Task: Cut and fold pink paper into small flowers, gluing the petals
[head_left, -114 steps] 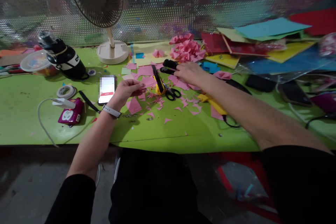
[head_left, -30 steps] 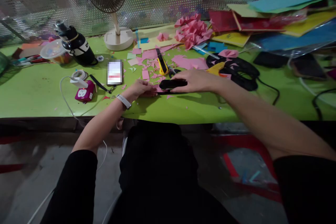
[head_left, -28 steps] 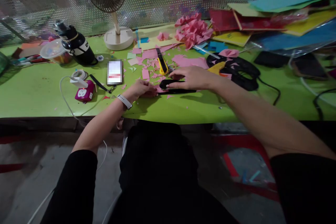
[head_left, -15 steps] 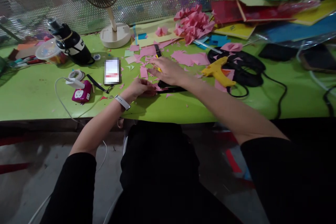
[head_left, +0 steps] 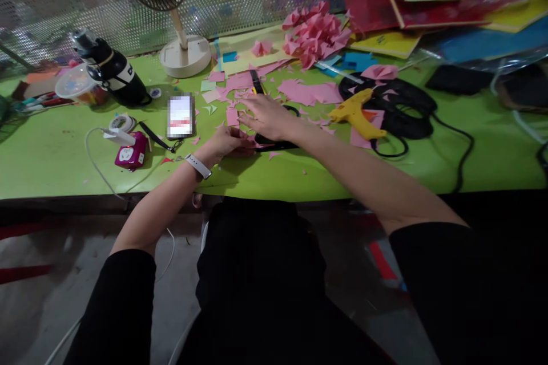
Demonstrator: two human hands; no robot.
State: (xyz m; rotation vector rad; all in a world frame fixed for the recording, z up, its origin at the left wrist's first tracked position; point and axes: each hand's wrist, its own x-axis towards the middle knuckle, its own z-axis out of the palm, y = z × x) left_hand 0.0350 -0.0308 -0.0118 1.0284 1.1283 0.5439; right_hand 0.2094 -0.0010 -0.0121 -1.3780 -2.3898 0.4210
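My left hand [head_left: 226,141], a watch on its wrist, is closed with thumb and fingers together on a piece of pink paper [head_left: 247,142]. Its fingertips lie close to the table. My right hand [head_left: 266,116] is stretched out with fingers extended over a flat black object [head_left: 274,145]. The palm hides most of that object. Just beyond its fingers lies a black and yellow utility knife [head_left: 256,81], partly covered by the hand. A black loop [head_left: 293,110] shows beside the hand. Pink paper scraps [head_left: 310,93] are strewn around both hands.
A yellow glue gun [head_left: 357,117] lies right, near a black cable [head_left: 462,159]. Folded pink paper pieces [head_left: 317,34] are heaped behind. Left stand a phone [head_left: 180,117], purple power adapter [head_left: 131,153], black bottle [head_left: 113,74] and fan [head_left: 185,57]. Coloured sheets [head_left: 454,11] pile up at back right.
The view has shifted slightly. My right hand has moved a little, and the black loop beside it now shows more. My left hand stays at nearly the same spot with the pink paper.
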